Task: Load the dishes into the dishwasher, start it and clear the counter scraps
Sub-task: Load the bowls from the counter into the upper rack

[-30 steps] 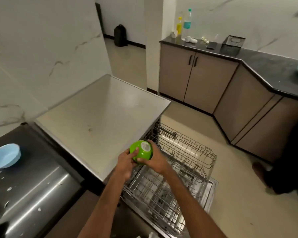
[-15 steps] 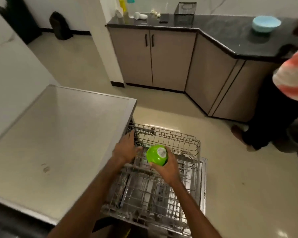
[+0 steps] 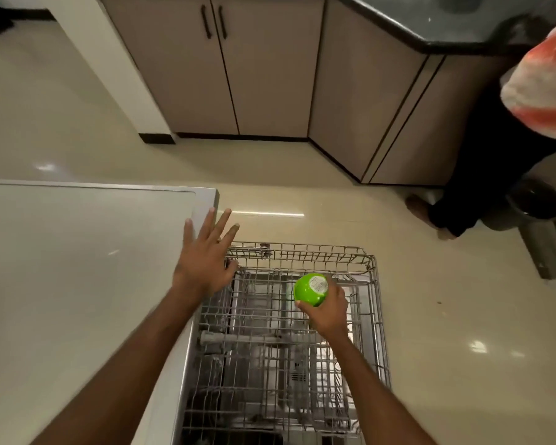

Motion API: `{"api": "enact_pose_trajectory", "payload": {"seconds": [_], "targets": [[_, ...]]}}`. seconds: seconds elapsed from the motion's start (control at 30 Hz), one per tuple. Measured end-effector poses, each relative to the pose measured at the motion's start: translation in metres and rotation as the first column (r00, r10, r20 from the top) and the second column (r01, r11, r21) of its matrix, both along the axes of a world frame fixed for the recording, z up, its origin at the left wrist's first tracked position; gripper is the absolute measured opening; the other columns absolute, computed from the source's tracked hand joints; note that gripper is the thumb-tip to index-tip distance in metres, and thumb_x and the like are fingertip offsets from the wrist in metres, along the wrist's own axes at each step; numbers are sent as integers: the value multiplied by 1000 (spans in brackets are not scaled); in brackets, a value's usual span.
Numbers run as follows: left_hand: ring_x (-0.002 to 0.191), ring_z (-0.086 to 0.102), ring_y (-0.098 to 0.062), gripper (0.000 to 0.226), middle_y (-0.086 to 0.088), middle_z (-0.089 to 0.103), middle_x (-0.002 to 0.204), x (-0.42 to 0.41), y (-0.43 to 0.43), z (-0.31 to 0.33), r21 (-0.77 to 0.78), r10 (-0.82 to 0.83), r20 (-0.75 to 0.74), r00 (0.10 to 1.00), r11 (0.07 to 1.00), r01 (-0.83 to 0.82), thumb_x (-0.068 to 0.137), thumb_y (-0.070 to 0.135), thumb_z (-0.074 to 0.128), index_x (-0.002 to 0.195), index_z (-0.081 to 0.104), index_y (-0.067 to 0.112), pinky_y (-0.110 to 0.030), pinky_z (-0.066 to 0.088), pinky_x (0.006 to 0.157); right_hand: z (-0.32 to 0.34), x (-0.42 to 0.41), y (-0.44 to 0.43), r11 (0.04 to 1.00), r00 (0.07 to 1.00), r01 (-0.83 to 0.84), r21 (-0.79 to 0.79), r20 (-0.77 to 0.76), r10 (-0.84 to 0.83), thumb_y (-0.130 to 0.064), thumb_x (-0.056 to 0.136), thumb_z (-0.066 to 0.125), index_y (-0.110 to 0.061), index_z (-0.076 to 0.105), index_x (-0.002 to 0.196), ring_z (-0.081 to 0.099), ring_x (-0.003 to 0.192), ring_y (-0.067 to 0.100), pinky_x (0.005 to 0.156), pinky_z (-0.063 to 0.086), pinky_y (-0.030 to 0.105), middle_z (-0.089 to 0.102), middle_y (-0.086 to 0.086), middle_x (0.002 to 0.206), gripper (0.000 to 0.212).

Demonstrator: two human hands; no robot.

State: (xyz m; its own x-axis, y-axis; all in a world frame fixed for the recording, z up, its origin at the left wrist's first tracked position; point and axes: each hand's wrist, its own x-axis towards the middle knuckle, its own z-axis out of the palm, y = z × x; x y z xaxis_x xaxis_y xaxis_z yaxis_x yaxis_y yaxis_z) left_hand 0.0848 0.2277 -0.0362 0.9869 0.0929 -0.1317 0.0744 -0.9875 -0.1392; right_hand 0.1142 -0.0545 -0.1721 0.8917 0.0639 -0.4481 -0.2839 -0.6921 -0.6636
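On your left is the flat white top [image 3: 77, 284] of the dishwasher. Your left hand [image 3: 206, 256] is over its corner, with the fingers straight and spread wide. It holds nothing. I cannot tell if it rests on the top or just hangs above it.

Next comes the rack [image 3: 302, 252], pulled out over the floor. I see no dishes in it, so I think the loading has only just begun. Over the far part of the rack is the bowl [image 3: 308, 289]. It is green and upside down, with a sticker on its bottom. Your right hand [image 3: 329, 308] grips it from the near side, fingers curled round it. Your two hands are well apart. As far as I can see, the bowl is not yet set down in the rack.

What could go wrong? You hold the bowl with one hand only, and it is round and smooth. It could slip and drop on the wires or bounce to the floor. If you set it on top of the prongs and not between them, it could tip over. If it ends up face up, it will fill with water.

Far to the right a person [image 3: 482, 162] stands by the cupboards [image 3: 366, 91], near a bin [image 3: 523, 223]. The rack sticks out, so they could bump it if they step back.
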Motion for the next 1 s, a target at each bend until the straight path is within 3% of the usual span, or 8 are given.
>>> {"api": "enact_pose_trajectory", "payload": {"seconds": [0.27, 0.47, 0.7, 0.83, 1.0], "targets": [[154, -4, -31, 73, -8, 5, 167, -1, 3, -5, 6, -12, 54, 998, 1000, 11, 89, 61, 38, 152, 38, 22, -67, 12, 117, -50, 46, 12, 989, 995, 95, -117, -15, -98, -41, 68, 89, -14, 27, 153, 32, 135, 40, 108, 36, 51, 37, 20, 145, 108], [154, -8, -29, 70, -6, 5, 167, -1, 5, -11, 20, -3, 75, 997, 1000, 1, 91, 61, 40, 151, 40, 23, -66, 10, 117, -73, 66, 16, 978, 986, 146, -152, -60, -156, -39, 69, 89, -3, 22, 151, 29, 138, 42, 111, 33, 51, 34, 24, 147, 111], [153, -11, -27, 69, -5, 3, 167, -1, 6, -13, 11, 16, 70, 997, 1000, -17, 91, 58, 46, 151, 40, 23, -65, 8, 118, -87, 67, 18, 981, 993, 90, -174, -60, -102, -38, 69, 89, -1, 21, 152, 27, 140, 40, 112, 34, 52, 31, 25, 149, 113], [154, -10, -25, 68, -4, 5, 167, -1, 6, -13, -5, 30, 68, 997, 1000, -30, 91, 58, 39, 150, 41, 22, -64, 9, 119, -83, 61, 16, 978, 990, 137, -155, -23, -142, -41, 64, 91, -2, 20, 153, 23, 144, 38, 117, 29, 53, 29, 23, 153, 120], [154, -8, -23, 65, -2, 9, 167, 0, 2, -5, -66, 58, 56, 997, 996, -54, 93, 55, 40, 149, 42, 21, -63, 7, 120, -49, 27, 25, 968, 967, 238, -77, 109, -229, -42, 75, 83, -11, 33, 148, 39, 136, 34, 110, 38, 56, 44, 15, 146, 94]]}}
